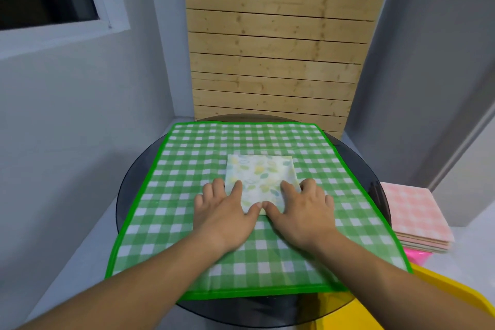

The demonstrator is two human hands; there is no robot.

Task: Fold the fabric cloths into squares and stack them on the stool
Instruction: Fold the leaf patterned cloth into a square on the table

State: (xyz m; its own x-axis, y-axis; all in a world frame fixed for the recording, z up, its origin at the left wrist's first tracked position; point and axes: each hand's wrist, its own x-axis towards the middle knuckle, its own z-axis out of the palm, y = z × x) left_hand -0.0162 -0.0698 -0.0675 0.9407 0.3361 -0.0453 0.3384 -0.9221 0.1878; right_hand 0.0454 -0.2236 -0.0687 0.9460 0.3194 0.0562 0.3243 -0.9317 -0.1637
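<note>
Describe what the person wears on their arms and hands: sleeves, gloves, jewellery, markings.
The left hand and right hand are bare: no gloves, rings, watch or bracelets show. The left forearm and right forearm are bare too, with no sleeve in view up to the picture's edge.

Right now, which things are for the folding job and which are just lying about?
For the job: leafy cloth, left hand, right hand, pink cloth stack, pink stool.
Just there: green checked mat, round table, yellow object.
</note>
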